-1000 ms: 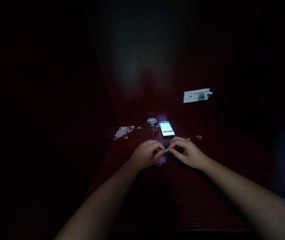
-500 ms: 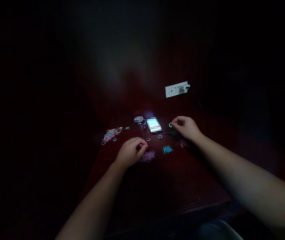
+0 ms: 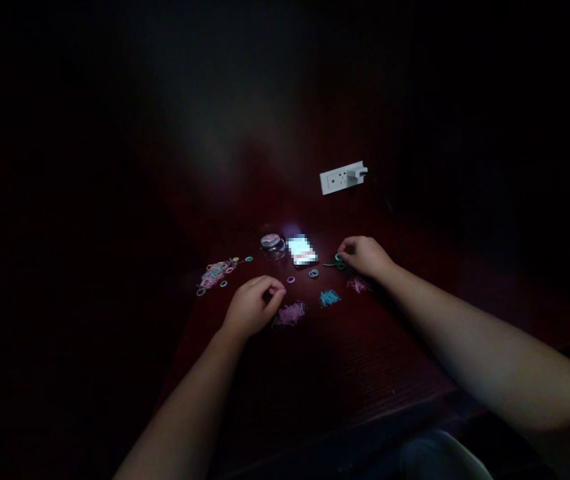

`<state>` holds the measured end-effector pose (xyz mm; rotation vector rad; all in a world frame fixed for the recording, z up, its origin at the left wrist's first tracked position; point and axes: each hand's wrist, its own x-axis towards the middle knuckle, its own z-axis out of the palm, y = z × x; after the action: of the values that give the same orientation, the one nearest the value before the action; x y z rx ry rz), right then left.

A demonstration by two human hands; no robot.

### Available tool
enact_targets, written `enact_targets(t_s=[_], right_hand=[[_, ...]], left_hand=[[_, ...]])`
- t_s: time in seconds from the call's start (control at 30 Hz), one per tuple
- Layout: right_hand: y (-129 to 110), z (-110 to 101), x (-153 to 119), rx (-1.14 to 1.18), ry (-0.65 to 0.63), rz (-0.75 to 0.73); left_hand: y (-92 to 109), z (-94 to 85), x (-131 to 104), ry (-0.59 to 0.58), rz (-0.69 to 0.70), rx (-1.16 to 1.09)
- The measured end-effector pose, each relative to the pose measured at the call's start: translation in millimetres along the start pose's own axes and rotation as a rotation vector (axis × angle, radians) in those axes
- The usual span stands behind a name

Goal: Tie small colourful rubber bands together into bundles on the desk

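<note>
My right hand point(image 3: 365, 257) pinches a small green hair tie point(image 3: 337, 257) between thumb and forefinger, low over the table. Other green ties point(image 3: 341, 266) lie right under its fingertips. Just in front of that hand is a small pink heap point(image 3: 359, 285) of bands. My left hand point(image 3: 252, 307) is closed, thumb and fingers together; whatever may be in them is hidden. Beside its fingertips lie a purple heap of bands point(image 3: 291, 313) and a single lilac hair tie point(image 3: 291, 280). Between the hands are a blue heap of bands point(image 3: 330, 298) and pale blue ties point(image 3: 313, 273).
A mixed pile of coloured ties and bands point(image 3: 217, 272) lies at the left. Behind the hands stand a clear lidded jar point(image 3: 273, 247) and a lit phone point(image 3: 302, 250). On the dark wall is a socket point(image 3: 343, 178) with a plug and cable. The dark red table point(image 3: 365, 360) is dimly lit.
My right hand has lowered the green hair tie to the other green ties on the table. My left hand stays closed in nearly the same place. The view has shifted slightly.
</note>
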<state>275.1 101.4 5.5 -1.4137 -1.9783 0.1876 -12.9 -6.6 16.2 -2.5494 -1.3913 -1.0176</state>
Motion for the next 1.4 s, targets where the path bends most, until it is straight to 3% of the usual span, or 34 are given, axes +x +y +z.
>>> enact_targets(t_s=[0.23, 0.33, 0.43, 0.67, 0.93, 1.4], right_hand=[[-1, -1, 3, -0.235, 0.004, -0.093], [-4, 1, 5, -0.299, -0.066, -0.096], [-4, 2, 5, -0.298, -0.161, -0.106], [-1, 1, 4, -0.275, -0.242, -0.138], [2, 3, 6, -0.269, -0.213, -0.090], [6, 7, 7, -0.292, -0.275, -0.013]], left_hand=[[0, 0.2, 0, -0.001, -0.015, -0.006], [-1, 0.3, 0, -0.002, -0.024, -0.007], [-3, 0.5, 0, 0.004, -0.032, 0.000], [-7, 1.2, 0, 0.020, -0.018, 0.028], [-7, 0.8, 0, 0.008, -0.031, 0.032], [-7, 0.7, 0, 0.002, -0.045, 0.016]])
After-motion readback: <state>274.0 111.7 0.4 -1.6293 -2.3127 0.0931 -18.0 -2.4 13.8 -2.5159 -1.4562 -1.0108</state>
